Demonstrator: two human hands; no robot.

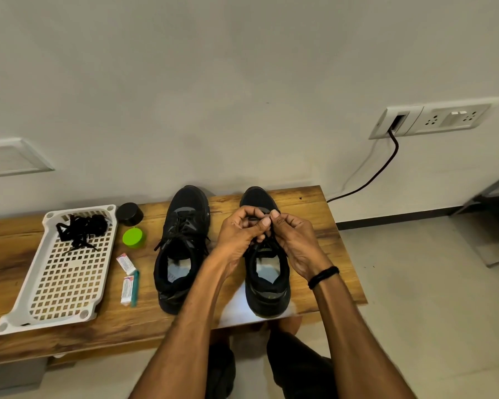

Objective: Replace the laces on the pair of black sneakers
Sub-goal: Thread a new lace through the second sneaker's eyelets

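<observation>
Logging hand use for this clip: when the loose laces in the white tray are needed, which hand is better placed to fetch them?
Left, likely. The left hand sits nearer the white tray holding the loose laces; the right hand would cross the left arm and the other sneaker.

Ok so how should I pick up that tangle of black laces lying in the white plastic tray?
Pinch the thick bunched middle of the tangle of black laces from straight above. It lies flat in the white perforated plastic tray, whose raised rim blocks a sideways approach.
</observation>
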